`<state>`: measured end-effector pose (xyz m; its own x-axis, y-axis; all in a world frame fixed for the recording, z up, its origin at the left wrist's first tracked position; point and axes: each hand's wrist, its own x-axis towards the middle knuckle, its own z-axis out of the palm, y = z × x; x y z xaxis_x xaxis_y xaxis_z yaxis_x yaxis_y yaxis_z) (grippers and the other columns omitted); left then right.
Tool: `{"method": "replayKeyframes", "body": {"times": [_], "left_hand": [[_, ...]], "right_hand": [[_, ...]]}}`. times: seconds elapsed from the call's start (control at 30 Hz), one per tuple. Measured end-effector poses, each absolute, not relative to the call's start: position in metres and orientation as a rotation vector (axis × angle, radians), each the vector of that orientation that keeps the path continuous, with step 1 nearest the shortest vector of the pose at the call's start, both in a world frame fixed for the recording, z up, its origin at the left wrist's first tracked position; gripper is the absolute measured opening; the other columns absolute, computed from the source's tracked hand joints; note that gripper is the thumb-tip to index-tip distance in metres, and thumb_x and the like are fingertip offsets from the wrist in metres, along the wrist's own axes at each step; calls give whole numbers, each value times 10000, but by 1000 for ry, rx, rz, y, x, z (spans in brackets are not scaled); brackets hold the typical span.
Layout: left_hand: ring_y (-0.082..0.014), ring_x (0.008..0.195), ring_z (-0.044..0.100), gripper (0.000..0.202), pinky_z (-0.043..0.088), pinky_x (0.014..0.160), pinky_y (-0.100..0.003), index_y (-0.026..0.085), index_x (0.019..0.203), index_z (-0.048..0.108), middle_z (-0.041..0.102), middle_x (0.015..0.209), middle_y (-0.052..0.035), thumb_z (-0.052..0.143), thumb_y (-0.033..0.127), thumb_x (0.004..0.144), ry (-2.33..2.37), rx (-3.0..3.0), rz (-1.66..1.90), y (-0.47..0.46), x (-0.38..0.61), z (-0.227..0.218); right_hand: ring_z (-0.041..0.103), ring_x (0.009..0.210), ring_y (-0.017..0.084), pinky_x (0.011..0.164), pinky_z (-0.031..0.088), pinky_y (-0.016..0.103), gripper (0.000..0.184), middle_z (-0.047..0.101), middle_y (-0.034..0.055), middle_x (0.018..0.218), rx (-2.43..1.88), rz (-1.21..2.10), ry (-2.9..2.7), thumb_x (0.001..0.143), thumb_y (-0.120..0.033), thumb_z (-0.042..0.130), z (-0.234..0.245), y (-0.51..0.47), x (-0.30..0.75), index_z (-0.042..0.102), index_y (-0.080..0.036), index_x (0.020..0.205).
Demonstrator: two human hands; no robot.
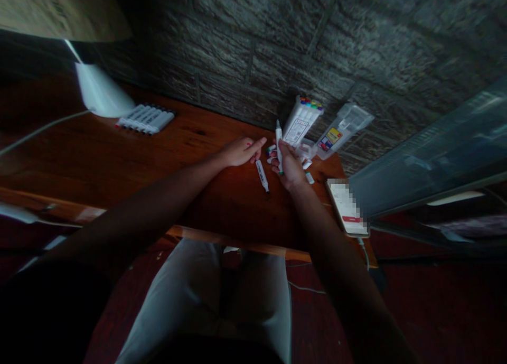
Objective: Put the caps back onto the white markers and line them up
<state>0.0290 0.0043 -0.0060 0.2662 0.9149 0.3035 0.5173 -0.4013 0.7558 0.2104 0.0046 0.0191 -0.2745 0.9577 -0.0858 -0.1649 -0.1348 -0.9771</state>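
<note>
My right hand (291, 166) is closed around a white marker (279, 142), which slants up with its narrow grey end on top and a green end below. Just left of it, my left hand (240, 151) hovers low over the table, one digit stretched toward the right hand and the others partly curled. Another white marker (262, 176) with a dark tip lies below the left fingertips; whether they touch it is unclear. Loose caps, including a green and white one (309, 178), are scattered around the right hand, which partly hides them.
A clear case of coloured markers (298, 123) and a second clear case (343, 131) stand by the stone wall. Several markers (146, 119) lie in a row near the lamp base (101, 92). A phone (348, 208) with a cable rests at the table's right edge.
</note>
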Motion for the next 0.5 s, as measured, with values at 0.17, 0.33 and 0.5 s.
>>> {"method": "replayKeyframes", "body": {"times": [0.17,0.33,0.5], "left_hand": [[-133,558,593,764,438,670,-271,174,624,654,638,553,-30,223,647,1040,1290,2012,1009,5,29,-6],[-130,559,598,754,448,677,-264,170,630,663,640,555,-31,228,616,1055,1300,2023,1012,5,30,-6],[-129,562,599,759,445,674,-263,170,637,659,637,559,-32,217,631,1047,1301,2033,1006,4,30,-6]], "right_hand": [[233,428,41,434,129,240,412,439,-99,600,-1063,1607,-1225,836,-608,700,24,2,211,617,-243,1009],[284,435,26,426,145,225,368,516,-79,639,-1042,1619,-1247,821,-536,749,23,1,210,584,-213,882],[322,454,25,433,164,205,378,553,-86,674,-1047,1587,-1202,760,-463,819,20,2,210,550,-221,872]]}}
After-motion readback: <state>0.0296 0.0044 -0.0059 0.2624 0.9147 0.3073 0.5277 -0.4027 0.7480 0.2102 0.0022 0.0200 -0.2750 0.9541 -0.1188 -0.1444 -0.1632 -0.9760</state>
